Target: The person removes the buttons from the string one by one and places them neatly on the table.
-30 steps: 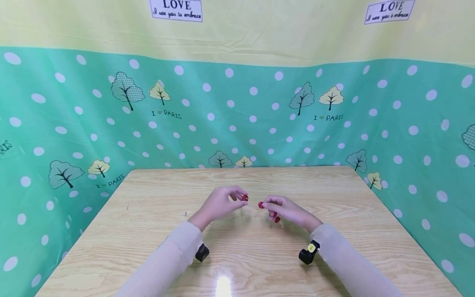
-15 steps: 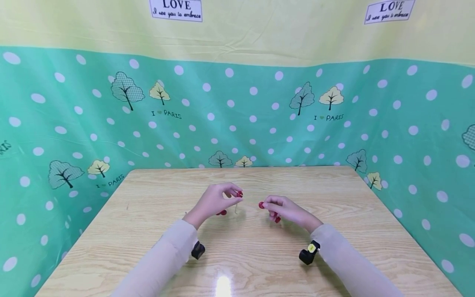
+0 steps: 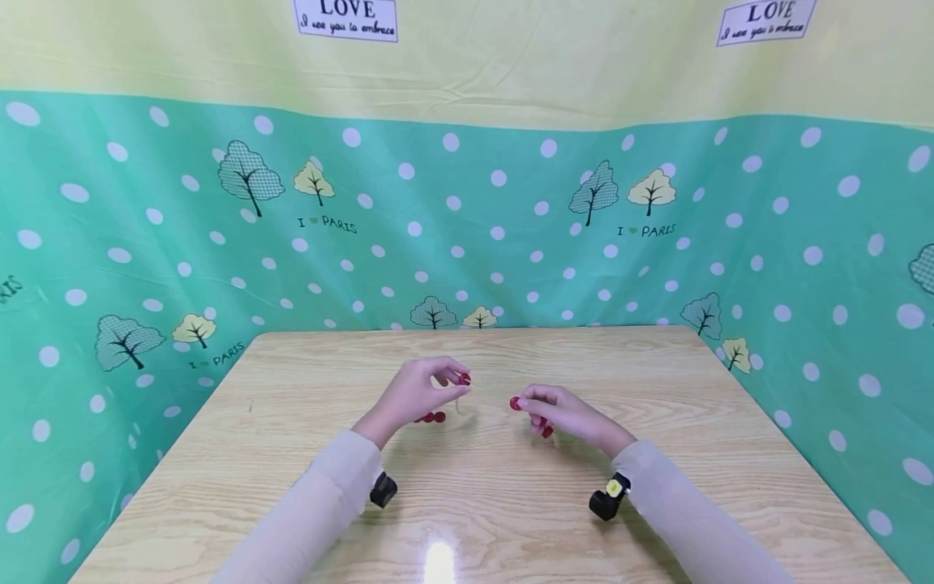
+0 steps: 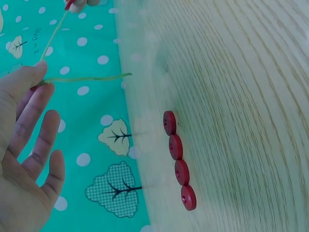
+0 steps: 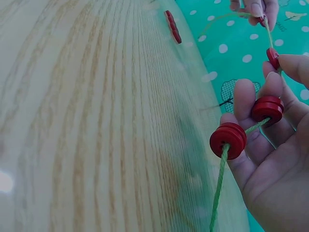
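My left hand (image 3: pixel 417 396) pinches a red button (image 3: pixel 464 379) between thumb and fingertips, over the middle of the table. A pale green string (image 4: pixel 87 79) runs through this grip, and its loose end sticks out past the fingers. From there the string stretches to my right hand (image 3: pixel 567 415), whose thumb and finger pinch another red button (image 5: pixel 273 57). Further along, stacked red buttons (image 5: pixel 228 141) are threaded on the string and lie against the right fingers. In the left wrist view the button in my left hand is mostly hidden by the fingertips.
Several red buttons (image 4: pixel 181 172) lie in a straight row on the wooden table (image 3: pixel 474 495), beneath and beside my left hand. A green dotted curtain (image 3: pixel 496 211) hangs behind the table's far edge and along its sides.
My left hand has moved left and slightly away, drawing its button further from the right hand. The button row now shows from behind it. My right hand stays nearly still.
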Demonstrator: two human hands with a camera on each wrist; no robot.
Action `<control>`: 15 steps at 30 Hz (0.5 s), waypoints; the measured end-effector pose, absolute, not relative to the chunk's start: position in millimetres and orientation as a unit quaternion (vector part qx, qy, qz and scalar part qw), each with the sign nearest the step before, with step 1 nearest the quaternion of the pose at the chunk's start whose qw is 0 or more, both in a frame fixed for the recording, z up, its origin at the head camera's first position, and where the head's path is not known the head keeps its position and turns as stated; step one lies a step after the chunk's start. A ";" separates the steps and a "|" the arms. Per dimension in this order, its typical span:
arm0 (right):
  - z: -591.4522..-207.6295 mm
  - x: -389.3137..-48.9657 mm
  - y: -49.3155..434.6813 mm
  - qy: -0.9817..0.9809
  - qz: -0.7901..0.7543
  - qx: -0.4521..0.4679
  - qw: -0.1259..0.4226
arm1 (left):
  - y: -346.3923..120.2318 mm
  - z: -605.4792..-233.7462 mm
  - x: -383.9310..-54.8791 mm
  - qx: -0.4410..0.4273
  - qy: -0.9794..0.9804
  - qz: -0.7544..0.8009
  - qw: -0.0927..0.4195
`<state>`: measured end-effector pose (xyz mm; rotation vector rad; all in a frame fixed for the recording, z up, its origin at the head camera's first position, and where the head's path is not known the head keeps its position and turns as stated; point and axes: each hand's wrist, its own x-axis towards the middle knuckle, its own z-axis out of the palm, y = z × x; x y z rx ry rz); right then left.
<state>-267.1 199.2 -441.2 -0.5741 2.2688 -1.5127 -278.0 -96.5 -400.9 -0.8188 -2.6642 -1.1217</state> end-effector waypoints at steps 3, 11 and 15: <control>-442.0 -267.4 199.6 0.802 -0.533 -0.204 0.176 | -99.0 -400.9 -278.6 -0.270 -0.885 -0.372 0.071; -440.8 -267.0 200.4 0.802 -0.534 -0.200 0.179 | -104.7 -400.7 -278.5 -0.265 -0.887 -0.372 0.072; -439.9 -266.4 199.8 0.801 -0.536 -0.200 0.179 | -106.9 -400.7 -278.2 -0.258 -0.887 -0.376 0.067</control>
